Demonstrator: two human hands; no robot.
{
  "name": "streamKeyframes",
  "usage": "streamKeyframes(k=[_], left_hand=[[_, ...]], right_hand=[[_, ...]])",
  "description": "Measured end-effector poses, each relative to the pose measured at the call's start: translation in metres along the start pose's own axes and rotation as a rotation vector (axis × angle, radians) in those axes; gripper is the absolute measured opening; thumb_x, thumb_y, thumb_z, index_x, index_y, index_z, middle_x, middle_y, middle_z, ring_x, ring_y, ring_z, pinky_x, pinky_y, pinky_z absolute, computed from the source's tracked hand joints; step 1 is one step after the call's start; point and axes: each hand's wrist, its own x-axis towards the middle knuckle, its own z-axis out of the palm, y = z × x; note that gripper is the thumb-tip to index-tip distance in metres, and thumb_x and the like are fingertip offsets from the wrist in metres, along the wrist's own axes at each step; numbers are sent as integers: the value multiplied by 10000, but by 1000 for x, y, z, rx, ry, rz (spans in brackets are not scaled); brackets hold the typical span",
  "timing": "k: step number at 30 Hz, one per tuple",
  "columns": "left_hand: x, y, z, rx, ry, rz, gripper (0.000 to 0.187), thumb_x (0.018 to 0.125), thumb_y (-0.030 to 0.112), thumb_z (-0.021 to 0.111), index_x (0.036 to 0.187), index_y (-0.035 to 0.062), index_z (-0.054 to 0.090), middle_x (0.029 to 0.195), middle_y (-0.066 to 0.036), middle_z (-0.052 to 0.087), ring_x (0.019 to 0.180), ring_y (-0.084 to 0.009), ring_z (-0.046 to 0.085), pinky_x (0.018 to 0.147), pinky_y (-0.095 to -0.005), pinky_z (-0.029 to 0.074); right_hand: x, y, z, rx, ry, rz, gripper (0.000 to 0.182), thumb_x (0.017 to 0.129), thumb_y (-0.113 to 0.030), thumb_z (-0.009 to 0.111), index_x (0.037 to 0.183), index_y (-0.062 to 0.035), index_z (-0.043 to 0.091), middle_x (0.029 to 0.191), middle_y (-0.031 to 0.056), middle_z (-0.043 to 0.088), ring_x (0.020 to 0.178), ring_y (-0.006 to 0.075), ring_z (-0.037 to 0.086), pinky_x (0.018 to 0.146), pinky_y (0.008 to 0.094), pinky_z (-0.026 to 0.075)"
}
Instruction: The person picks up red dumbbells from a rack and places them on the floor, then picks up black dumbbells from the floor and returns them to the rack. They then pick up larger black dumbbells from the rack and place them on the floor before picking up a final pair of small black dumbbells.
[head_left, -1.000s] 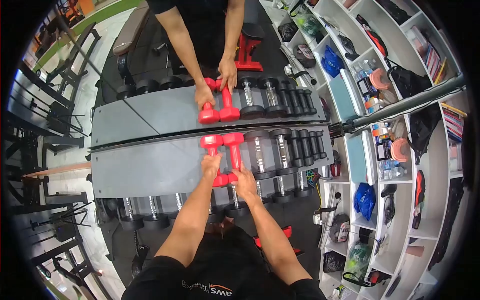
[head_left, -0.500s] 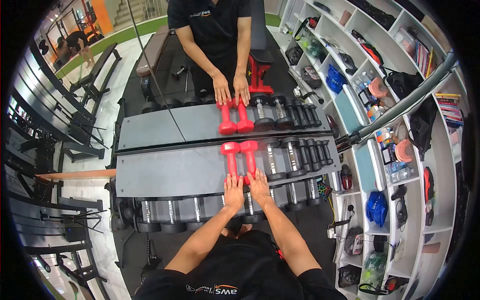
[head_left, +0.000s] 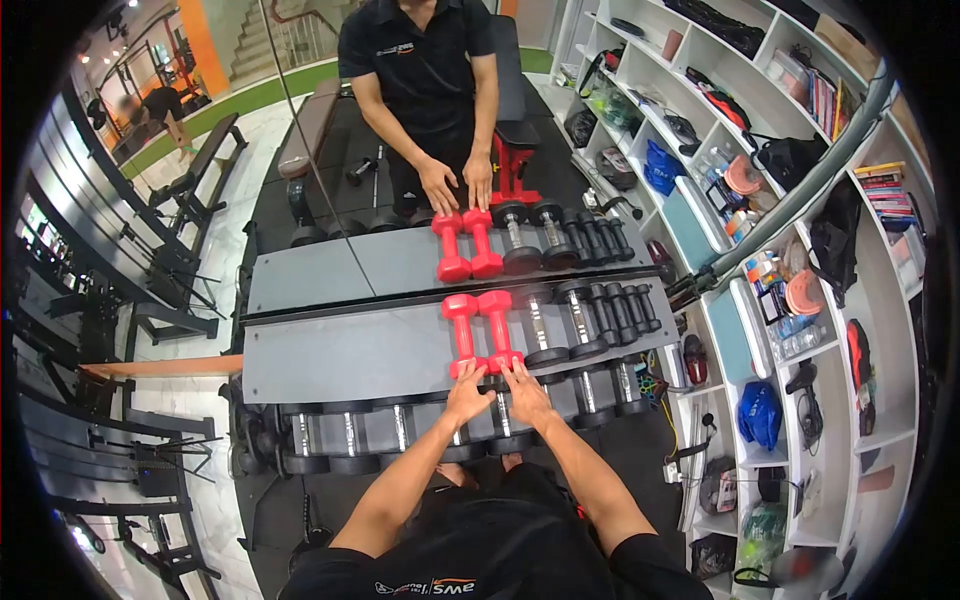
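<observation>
Two red dumbbells, a left one (head_left: 462, 333) and a right one (head_left: 500, 330), lie side by side on the grey top shelf (head_left: 340, 360) of a rack, pointing away from me. My left hand (head_left: 469, 395) touches the near head of the left dumbbell with outstretched fingertips. Against the near head of the right one rest the straight fingers of my right hand (head_left: 526, 396). Neither hand wraps round a handle. Just right of the red pair lies a chrome-handled black dumbbell (head_left: 538, 328), then another one (head_left: 580, 320) and several small black dumbbells (head_left: 622, 312).
A lower tier holds several chrome-handled dumbbells (head_left: 350, 435) below my hands. Behind the shelf, a mirror (head_left: 330, 262) reflects me and the dumbbells. White cubbies (head_left: 765, 455) with bags and bottles stand to the right. Gym machines (head_left: 150, 470) are at the left.
Both hands have drawn back slightly toward me, from over the near heads of the red dumbbells to their near ends. The red dumbbells still lie side by side. The camera view has shifted slightly.
</observation>
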Motion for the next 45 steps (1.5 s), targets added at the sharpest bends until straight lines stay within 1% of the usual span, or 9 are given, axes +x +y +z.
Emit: streamKeyframes(k=[6, 12, 17, 21, 27, 30, 31, 37, 45], left_hand=[[-16, -8, -5, -14, -110, -8, 748, 771, 355, 727, 1441, 114, 498, 1623, -159, 199, 1518, -287, 133, 1202, -415, 236], [-13, 1, -3, -119, -82, -92, 755, 778, 398, 736, 1441, 125, 501, 1621, -162, 200, 1521, -283, 113, 1208, -404, 211], [-20, 27, 30, -162, -54, -36, 758, 793, 412, 731, 1449, 122, 485, 1589, -167, 295, 1465, -313, 296, 1181, -406, 280], [-30, 63, 71, -407, 32, -83, 748, 827, 382, 730, 1465, 101, 459, 1592, -150, 303, 1460, -304, 312, 1174, -400, 286], [-61, 95, 100, -752, 152, -142, 687, 934, 231, 668, 1522, 68, 351, 1563, -148, 356, 1338, -231, 465, 1077, -339, 398], [-86, 107, 97, -893, 280, -208, 723, 913, 314, 692, 1505, 44, 377, 1524, -185, 406, 1372, -254, 422, 1082, -351, 380], [-93, 112, 94, -971, 279, -241, 679, 947, 261, 644, 1512, 26, 350, 1559, -157, 353, 1447, -263, 314, 1168, -371, 265], [-147, 103, 97, -1068, 435, -290, 655, 978, 315, 568, 1525, 45, 331, 1575, -132, 336, 1435, -250, 340, 1138, -374, 318], [-222, 97, 110, -1090, 652, -315, 684, 945, 275, 636, 1520, 51, 341, 1575, -172, 322, 1479, -296, 263, 1180, -387, 248]], right_hand=[[0, 12, -12, 52, -94, -46, 974, 669, -65, 753, 1520, -68, 281, 1590, 251, 193, 1442, 398, 289, 1161, 425, 337], [-1, 48, -38, 239, -168, -151, 885, 735, -118, 666, 1536, -125, 289, 1544, 176, 362, 1369, 358, 423, 1127, 399, 384], [-21, 70, -32, 439, -177, -285, 937, 768, -215, 726, 1559, -128, 230, 1513, 230, 393, 1375, 373, 421, 1134, 407, 366], [-41, 80, -33, 532, -216, -282, 989, 758, -227, 726, 1565, -85, 171, 1523, 243, 365, 1359, 418, 419, 1114, 431, 389], [-67, 108, -57, 801, -202, -320, 892, 850, -294, 759, 1563, -127, 249, 1566, 172, 348, 1443, 301, 339, 1151, 435, 321], [-75, 120, -74, 997, -307, -245, 895, 863, -242, 751, 1572, -122, 218, 1603, 152, 271, 1482, 287, 252, 1175, 463, 268], [-76, 123, -78, 1029, -347, -204, 893, 869, -215, 742, 1575, -119, 205, 1614, 143, 249, 1492, 289, 223, 1181, 463, 250], [-69, 129, -69, 1044, -434, -253, 884, 862, -254, 737, 1576, -146, 226, 1609, 107, 292, 1482, 286, 270, 1154, 517, 242], [-45, 75, -73, 1023, -594, -358, 834, 879, -214, 692, 1570, -109, 237, 1591, 131, 321, 1474, 264, 288, 1180, 454, 208]])
